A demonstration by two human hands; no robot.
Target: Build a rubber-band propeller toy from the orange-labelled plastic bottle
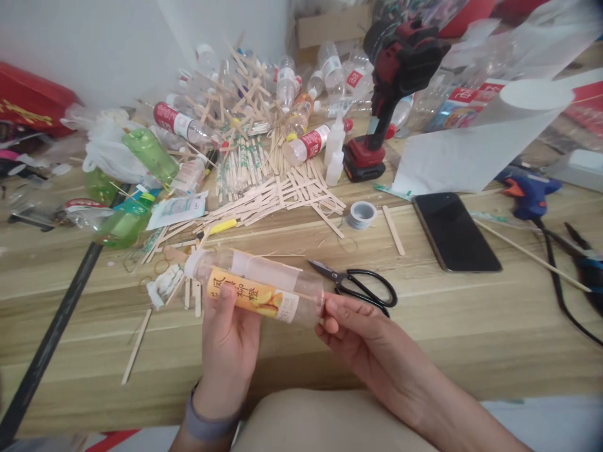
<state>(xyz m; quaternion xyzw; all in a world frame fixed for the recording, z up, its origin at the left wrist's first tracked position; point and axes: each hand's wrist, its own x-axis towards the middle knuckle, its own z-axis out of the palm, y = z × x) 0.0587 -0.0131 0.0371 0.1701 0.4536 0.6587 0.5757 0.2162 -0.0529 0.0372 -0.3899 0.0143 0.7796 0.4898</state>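
The left hand (230, 329) wraps around a clear plastic bottle with a yellow-orange label (308, 289) — white-capped end towards ten o'clock — while the right hand (360, 329) grips its base with thumb and fingers. They hold it above the pale wooden tabletop (461, 333). Black-handled metal scissors (337, 276) lie at three o'clock, flat wooden sticks (277, 199) at twelve.
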